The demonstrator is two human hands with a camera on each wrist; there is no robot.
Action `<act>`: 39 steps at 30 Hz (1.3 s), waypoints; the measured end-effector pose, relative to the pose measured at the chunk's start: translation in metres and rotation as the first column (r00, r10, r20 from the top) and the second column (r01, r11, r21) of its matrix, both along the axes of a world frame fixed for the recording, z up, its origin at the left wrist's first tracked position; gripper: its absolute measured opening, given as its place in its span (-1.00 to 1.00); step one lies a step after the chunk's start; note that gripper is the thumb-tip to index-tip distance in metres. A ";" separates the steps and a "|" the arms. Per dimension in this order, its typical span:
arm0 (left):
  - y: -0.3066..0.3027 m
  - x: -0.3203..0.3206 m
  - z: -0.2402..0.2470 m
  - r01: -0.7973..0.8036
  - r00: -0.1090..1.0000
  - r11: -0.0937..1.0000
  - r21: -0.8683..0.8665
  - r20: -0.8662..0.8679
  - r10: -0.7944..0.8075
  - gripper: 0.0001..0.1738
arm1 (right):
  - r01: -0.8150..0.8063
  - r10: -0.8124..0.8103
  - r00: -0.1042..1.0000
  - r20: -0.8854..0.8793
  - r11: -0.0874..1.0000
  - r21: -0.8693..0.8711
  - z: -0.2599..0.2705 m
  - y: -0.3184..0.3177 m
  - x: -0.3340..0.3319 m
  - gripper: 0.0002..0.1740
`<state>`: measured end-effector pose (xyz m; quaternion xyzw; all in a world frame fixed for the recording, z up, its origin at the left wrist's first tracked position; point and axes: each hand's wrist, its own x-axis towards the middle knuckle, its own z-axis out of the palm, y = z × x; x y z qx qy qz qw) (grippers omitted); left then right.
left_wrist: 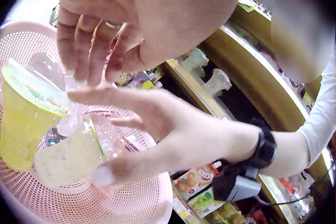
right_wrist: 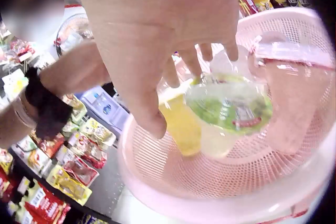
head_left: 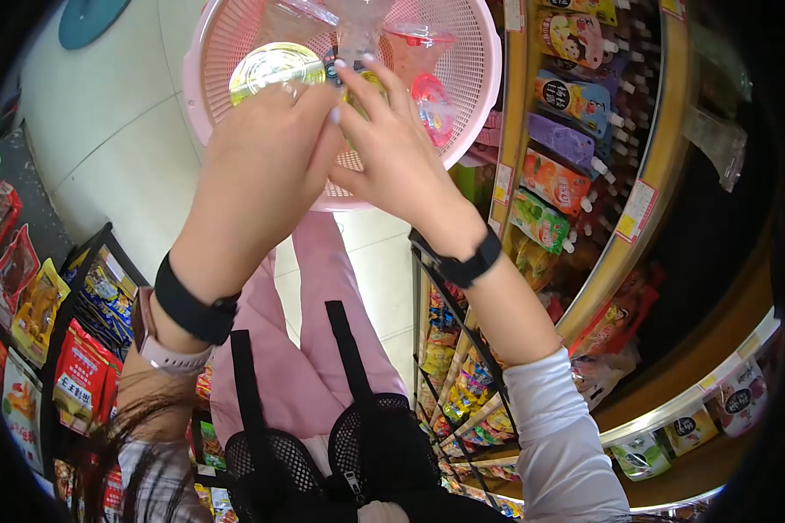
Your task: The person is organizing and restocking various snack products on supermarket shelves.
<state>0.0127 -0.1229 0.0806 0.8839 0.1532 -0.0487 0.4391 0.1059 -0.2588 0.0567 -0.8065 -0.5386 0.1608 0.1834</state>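
Note:
Both hands are over a pink plastic basket [head_left: 493,70]. The right hand [head_left: 401,157] spreads its thumb and fingers above a pale jelly-like cup [left_wrist: 63,161] with a clear, green-printed lid, which lies tilted in the basket. In the left wrist view its thumb overlaps the lid edge. The left hand [head_left: 262,166] hovers beside it with loosely bent fingers [left_wrist: 94,50] and nothing visible in them. Next to the pale cup stands a yellow cup [left_wrist: 23,129] with a shiny printed lid. A pinkish cup [right_wrist: 294,108] leans at the basket's other side.
Shelves on the right hold spouted pouches [head_left: 567,96] behind a wooden edge with price tags [head_left: 637,209]. Racks of snack bags [head_left: 87,375] stand at the left, and a black wire rack [head_left: 462,331] of small packets is near the right leg.

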 end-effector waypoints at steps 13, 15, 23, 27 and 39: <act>-0.049 0.020 -0.057 0.107 0.976 0.942 0.319 0.147 -0.161 -0.44 | 0.222 -0.523 0.361 0.772 0.852 0.474 0.220 -0.108 0.144 -0.54; -0.047 0.017 -0.060 0.116 0.972 0.949 0.295 0.164 -0.170 -0.42 | 0.247 -0.430 0.282 0.857 0.896 0.369 0.231 -0.133 0.169 -0.39; -0.049 0.015 -0.062 0.078 0.967 0.934 0.349 0.201 -0.156 -0.49 | 0.701 -0.719 0.546 0.430 0.673 0.237 0.177 -0.181 0.195 0.04; -0.053 0.015 -0.064 0.076 0.966 0.927 0.366 0.204 -0.160 -0.49 | 0.700 -0.745 0.543 0.388 0.656 0.281 0.178 -0.179 0.201 0.03; -0.052 0.018 -0.054 0.077 0.986 0.943 0.324 0.113 -0.120 -0.37 | 0.747 -0.754 0.402 0.520 0.598 0.291 0.197 -0.133 0.233 -0.02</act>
